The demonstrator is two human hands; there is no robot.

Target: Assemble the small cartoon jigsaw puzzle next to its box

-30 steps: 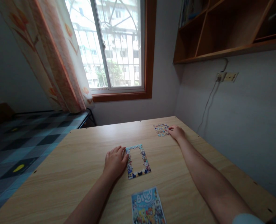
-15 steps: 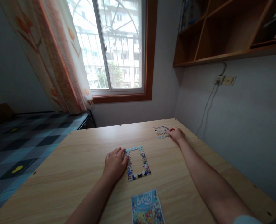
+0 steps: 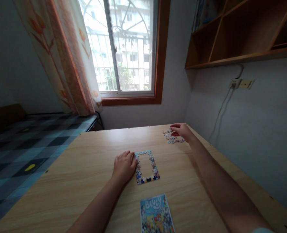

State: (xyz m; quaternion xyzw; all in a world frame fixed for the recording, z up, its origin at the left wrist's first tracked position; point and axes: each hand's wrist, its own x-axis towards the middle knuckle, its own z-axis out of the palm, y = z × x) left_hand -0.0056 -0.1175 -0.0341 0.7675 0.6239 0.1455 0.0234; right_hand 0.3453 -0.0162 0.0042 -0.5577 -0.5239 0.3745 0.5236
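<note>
A jigsaw puzzle frame (image 3: 138, 178) lies on the table, its border joined into a rectangle and bare wood showing inside. My left hand (image 3: 125, 165) rests flat against its left edge, fingers stretched out, thumb touching the border. Farther off to the right, loose jigsaw pieces (image 3: 173, 140) are laid out in rows. Over the upper part of these rows hovers my right hand (image 3: 181, 130), thumb and fingertips apart; it covers some of the pieces. Closest to me is a colourful picture card (image 3: 156, 215) marked "Bluey", cut off by the lower image edge.
The wooden table (image 3: 85, 161) reaches toward the window wall. On the left stands a bed (image 3: 46, 152) with a checked cover, beside a curtain (image 3: 68, 58). A wooden shelf (image 3: 245, 35) hangs on the right wall above a socket (image 3: 235, 83) with a cable.
My right hand has moved from the right edge of the loose pieces up and over their far rows, its fingers opening. My left hand stays at the puzzle frame. The view has shifted slightly.
</note>
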